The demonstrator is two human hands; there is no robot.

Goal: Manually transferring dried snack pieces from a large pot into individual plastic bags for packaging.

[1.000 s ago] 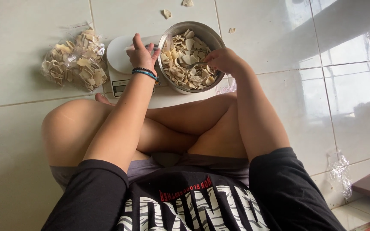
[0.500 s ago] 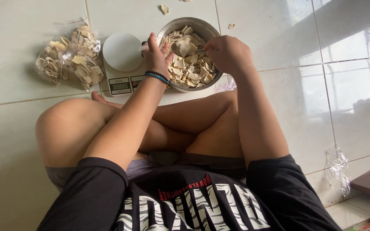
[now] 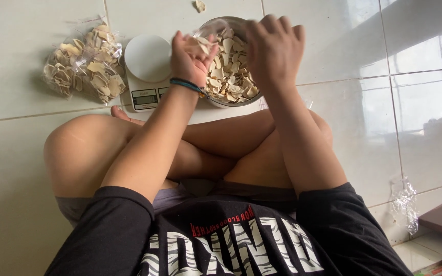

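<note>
I sit cross-legged on a tiled floor in front of a metal bowl (image 3: 241,99) full of pale, flat chips (image 3: 228,76). My left hand (image 3: 193,56), with a dark band on its wrist, is lifted over the bowl's left rim, its fingers closed around a few chips. My right hand (image 3: 274,48) is raised over the right side of the bowl, back towards me and fingers curled. What it holds is hidden. A blurred clear film (image 3: 216,28), perhaps a plastic bag, shows between the two hands.
A white kitchen scale (image 3: 147,71) with a round platform stands just left of the bowl. Clear bags filled with chips (image 3: 83,64) lie further left. One loose chip (image 3: 199,6) lies beyond the bowl. Crumpled clear plastic (image 3: 405,204) sits at the right near a low step.
Both hands have risen out of the bowl towards me. The left hand came up with chips in it. The view has shifted slightly.
</note>
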